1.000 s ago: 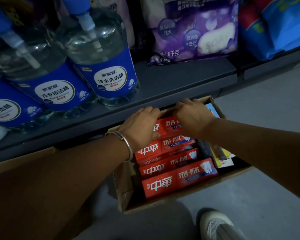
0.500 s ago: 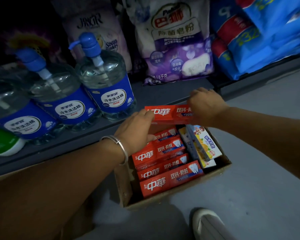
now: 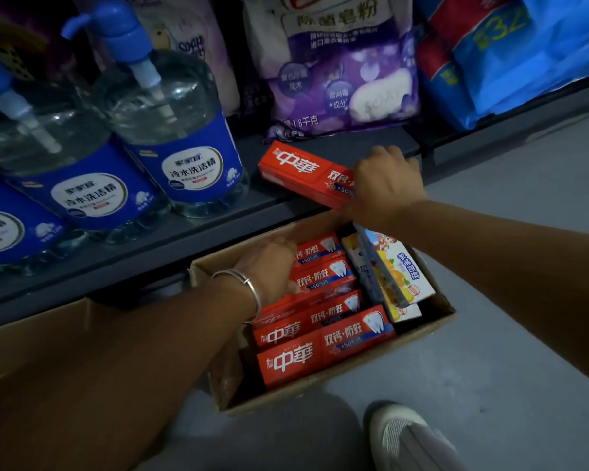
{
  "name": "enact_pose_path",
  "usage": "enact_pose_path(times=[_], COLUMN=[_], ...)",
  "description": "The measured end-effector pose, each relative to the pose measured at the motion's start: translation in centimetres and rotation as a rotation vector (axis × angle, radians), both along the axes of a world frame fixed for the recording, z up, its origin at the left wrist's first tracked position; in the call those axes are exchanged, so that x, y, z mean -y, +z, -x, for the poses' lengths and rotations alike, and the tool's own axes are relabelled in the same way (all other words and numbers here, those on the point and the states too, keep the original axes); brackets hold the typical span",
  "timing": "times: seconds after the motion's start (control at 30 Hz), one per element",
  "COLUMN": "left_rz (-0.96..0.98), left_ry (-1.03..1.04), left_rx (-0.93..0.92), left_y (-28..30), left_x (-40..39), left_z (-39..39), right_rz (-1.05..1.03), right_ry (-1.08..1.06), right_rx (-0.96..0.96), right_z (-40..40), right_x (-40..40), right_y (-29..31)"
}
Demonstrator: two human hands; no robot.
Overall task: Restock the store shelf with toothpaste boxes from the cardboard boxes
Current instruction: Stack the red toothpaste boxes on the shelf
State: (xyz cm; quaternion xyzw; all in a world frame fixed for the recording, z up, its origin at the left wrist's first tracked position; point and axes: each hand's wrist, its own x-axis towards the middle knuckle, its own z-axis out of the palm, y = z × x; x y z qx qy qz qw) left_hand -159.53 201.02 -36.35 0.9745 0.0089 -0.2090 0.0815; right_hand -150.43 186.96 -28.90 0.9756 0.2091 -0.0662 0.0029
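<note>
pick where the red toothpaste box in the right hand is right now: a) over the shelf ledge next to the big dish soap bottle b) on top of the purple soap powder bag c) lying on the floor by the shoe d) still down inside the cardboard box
a: the right hand grips the red toothpaste box over the dark shelf, beside the dish soap bottle, while the left hand reaches into the cardboard box.
</note>
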Motion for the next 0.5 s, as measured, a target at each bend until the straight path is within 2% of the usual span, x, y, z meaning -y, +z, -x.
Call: enact_pose_path(times=[0.23, 0.5], left_rz=[-0.016, -0.05], left_ry=[0.011, -0.016], left_rx=[-0.116, -0.112], left_y=[-3.0, -3.7], left_x=[0.6, 1.1], left_z=[-0.7, -0.8], right_rz=[-0.038, -0.045], right_ry=[0.008, 0.009], right_rx=[-0.005, -0.023], right_z=[-0.1, 0.2], right_x=[-0.2, -0.1], right_y=[-1.9, -2.7])
